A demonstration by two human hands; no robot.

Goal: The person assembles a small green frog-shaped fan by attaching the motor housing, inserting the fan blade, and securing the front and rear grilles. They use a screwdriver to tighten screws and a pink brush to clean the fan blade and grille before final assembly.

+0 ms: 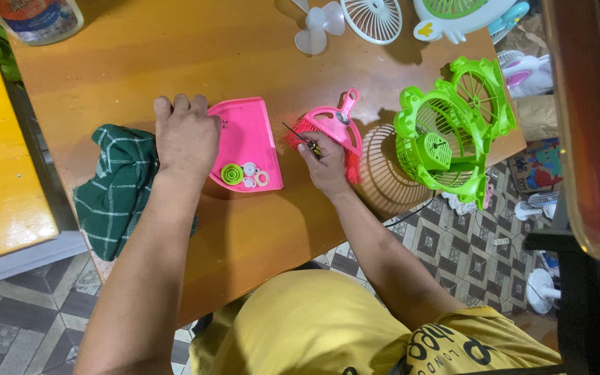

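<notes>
My left hand point(186, 136) rests fingers-down on the left edge of a pink dustpan point(248, 135) lying on the wooden table point(175, 55). In the dustpan lie a green ribbed knob point(232, 173) and a few small white rings point(255, 175). My right hand point(327, 165) grips a thin dark screwdriver point(298, 136), its tip pointing up-left over a pink hand brush point(333, 125). To the right stands a bright green fan housing point(452, 132) with its grille open.
A green checked cloth point(114, 187) lies left of my left hand. A white fan blade point(319, 26), a white grille point(373, 17) and another fan body point(463, 15) sit at the table's far edge. A round grille point(383, 170) lies under the green fan.
</notes>
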